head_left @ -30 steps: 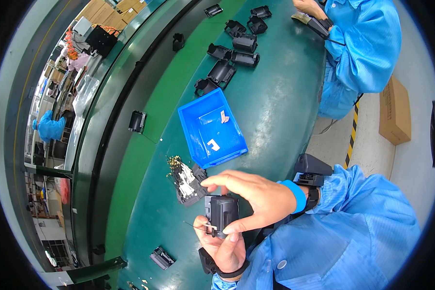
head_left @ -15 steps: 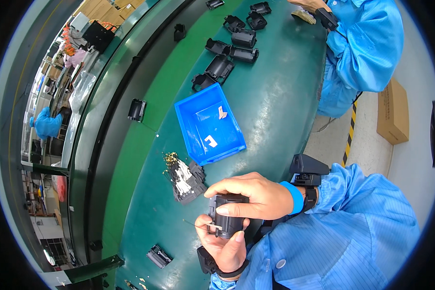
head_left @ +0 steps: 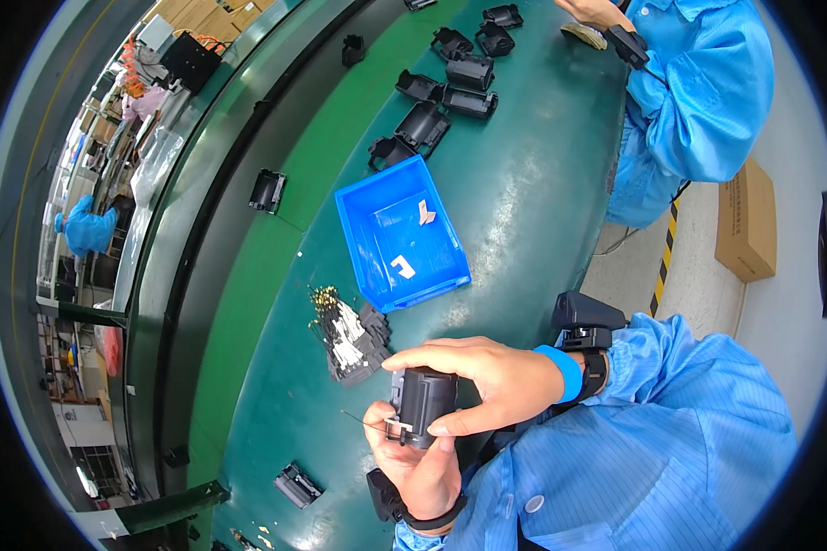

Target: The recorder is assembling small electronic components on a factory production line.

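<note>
A black plastic housing (head_left: 423,404) is gripped between both hands just above the near edge of the green bench. My right hand (head_left: 482,381) wraps over its top and right side, fingers pointing left. From below, my left hand (head_left: 413,464) cups it, thumb on its left face by a small white part. A pile of small black and white parts with gold pins (head_left: 345,335) lies just beyond the hands. Behind that sits a blue bin (head_left: 400,234) holding two white scraps.
Several black housings (head_left: 441,96) lie at the far end of the bench, one (head_left: 267,191) on the dark conveyor belt, another (head_left: 296,485) near my left hand. A co-worker in a blue coat (head_left: 689,92) works at the top right. A cardboard box (head_left: 749,220) stands on the floor.
The housing has been turned in my hands and my right hand has slid further over its top. The view has shifted slightly.
</note>
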Available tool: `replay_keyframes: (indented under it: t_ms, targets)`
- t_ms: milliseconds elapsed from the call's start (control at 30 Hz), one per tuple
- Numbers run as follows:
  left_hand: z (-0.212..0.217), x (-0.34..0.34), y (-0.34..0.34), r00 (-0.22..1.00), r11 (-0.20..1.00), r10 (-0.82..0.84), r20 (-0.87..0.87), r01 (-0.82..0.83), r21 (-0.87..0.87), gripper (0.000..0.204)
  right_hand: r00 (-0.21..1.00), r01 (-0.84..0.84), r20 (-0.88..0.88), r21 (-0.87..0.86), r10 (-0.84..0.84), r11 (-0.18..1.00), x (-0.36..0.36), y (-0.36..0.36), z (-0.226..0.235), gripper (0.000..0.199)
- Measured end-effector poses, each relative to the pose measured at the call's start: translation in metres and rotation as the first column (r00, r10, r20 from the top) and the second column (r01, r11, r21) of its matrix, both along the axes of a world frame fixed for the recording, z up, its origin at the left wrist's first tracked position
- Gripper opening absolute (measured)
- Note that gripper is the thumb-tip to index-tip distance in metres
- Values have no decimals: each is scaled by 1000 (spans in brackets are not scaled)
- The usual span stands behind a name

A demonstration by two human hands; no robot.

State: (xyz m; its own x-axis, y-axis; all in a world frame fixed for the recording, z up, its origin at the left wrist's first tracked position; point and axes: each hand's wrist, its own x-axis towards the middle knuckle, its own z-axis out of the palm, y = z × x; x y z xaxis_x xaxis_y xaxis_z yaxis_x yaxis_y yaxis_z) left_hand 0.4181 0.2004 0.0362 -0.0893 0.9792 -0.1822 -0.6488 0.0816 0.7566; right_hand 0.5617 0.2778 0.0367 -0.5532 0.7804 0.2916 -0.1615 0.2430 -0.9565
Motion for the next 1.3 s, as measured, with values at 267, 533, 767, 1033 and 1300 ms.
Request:
replay_keyframes:
  t_ms: [267, 533, 767, 1033, 1300]
  targets:
    - [9, 4, 4, 999, 998, -13, -52, 10, -58, 59, 994, 105, 20, 44, -106, 994, -7, -5, -8, 48]
    - [8, 4, 8, 997, 998, -53, -56, 50, -48, 63, 995, 101, 22, 4, -101, 995, -4, -3, -7, 40]
    - [4, 2, 8, 999, 999, -40, 15, 41, -6, 60, 994, 3, 107, -3, -2, 1000, 1, 3, -6, 34]
    - [4, 3, 11, 995, 997, -71, 67, 69, 34, 59, 982, 157, 70, 224, -177, 962, -7, 1, -10, 27]
    - [4, 2, 12, 994, 997, -77, 74, 78, -4, 60, 994, 111, 0, 97, -111, 989, -2, 10, -16, 26]
